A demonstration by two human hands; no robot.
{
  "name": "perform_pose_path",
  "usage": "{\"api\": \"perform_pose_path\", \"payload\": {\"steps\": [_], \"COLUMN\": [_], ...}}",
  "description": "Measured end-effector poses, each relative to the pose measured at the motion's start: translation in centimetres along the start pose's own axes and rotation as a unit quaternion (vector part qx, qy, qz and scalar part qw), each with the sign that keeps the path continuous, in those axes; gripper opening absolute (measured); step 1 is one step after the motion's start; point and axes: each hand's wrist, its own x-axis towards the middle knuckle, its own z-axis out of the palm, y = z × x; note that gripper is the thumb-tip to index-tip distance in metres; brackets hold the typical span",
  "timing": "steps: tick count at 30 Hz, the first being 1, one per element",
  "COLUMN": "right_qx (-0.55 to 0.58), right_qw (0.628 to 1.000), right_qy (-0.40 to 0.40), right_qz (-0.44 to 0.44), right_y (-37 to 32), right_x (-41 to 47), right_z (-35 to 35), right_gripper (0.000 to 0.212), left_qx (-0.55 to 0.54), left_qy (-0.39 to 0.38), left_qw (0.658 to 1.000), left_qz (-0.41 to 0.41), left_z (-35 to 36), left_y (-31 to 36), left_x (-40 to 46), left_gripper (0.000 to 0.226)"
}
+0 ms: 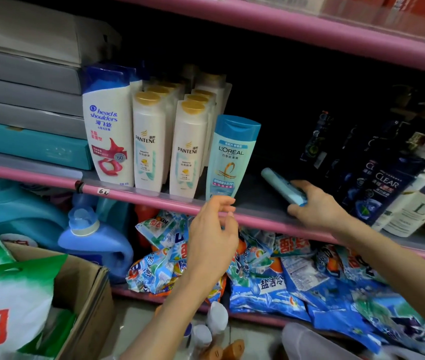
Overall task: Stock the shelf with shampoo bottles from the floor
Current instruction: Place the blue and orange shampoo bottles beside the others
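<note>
We are seeing the middle shelf (154,201) carrying, from left to right, stacked flat boxes (24,100), a Head & Shoulders bottle (107,126), two rows of Pantene bottles (149,141) running back into the shelf, and a L'Oréal bottle (232,157) standing tilted at the front edge. Our left hand (211,237) is touching its base from below. Further right, a second bottle (281,185) is lying on the shelf, our right hand (315,203) gripping its near end. Clear bottles (385,188) are standing just right of that hand. Below the shelf, detergent bags (271,276) are lying heaped, with detergent jugs (94,237) to their left and a cardboard box (84,294) in front of those. More bottles (214,328) are standing on the floor between our forearms.
</note>
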Motion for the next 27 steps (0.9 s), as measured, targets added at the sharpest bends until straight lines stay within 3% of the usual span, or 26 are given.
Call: {"api": "perform_pose_path", "payload": {"steps": [2,4,7,10,12,16,20,22,24,27], "right_qx": [0.098,0.268,0.530,0.687,0.730,0.741,0.745,0.748,0.746,0.699], "right_qw": [0.994,0.956,0.824,0.697,0.643,0.574,0.486,0.468,0.475,0.566], "right_qy": [-0.015,-0.048,-0.092,-0.095,-0.151,-0.298,-0.409,-0.429,-0.435,-0.414], "right_qz": [0.038,0.108,0.178,0.182,0.176,0.179,0.202,0.195,0.170,0.141], "right_y": [-0.2,-0.5,-1.0,-1.1,-1.3,-1.7,-3.2,-3.9,-4.6,-4.7], "right_x": [0.4,0.4,-1.2,-4.2,-6.8,-11.6,-13.9,-14.2,-14.0,-13.0], "right_z": [-0.9,-2.1,-3.8,-5.4,-6.6,-7.9,-7.1,-6.3,-5.6,-5.1], "right_gripper": [0.058,0.046,0.038,0.046,0.042,0.041,0.033,0.044,0.051,0.064], "left_qx": [0.018,0.030,0.042,0.051,0.061,0.049,-0.051,-0.091,-0.110,-0.153], "left_qy": [-0.015,-0.029,-0.036,-0.044,-0.053,-0.072,-0.115,-0.120,-0.133,-0.151], "left_qw": [1.000,0.999,0.997,0.995,0.993,0.990,0.990,0.988,0.985,0.977], "left_qz": [0.013,0.027,0.049,0.071,0.089,0.115,0.064,0.030,0.002,-0.011], "left_z": [0.2,0.4,0.7,0.7,0.6,0.3,-0.2,-0.5,-0.7,-0.5], "left_y": [-0.3,-0.4,-0.5,-0.6,-0.4,0.6,1.5,1.5,1.4,1.1], "left_x": [-0.3,-0.6,-1.2,-1.9,-2.3,-3.2,-4.1,-4.5,-4.8,-5.1], "left_gripper": [0.024,0.025,0.031,0.044,0.057,0.083,0.077,0.063,0.058,0.053]}}
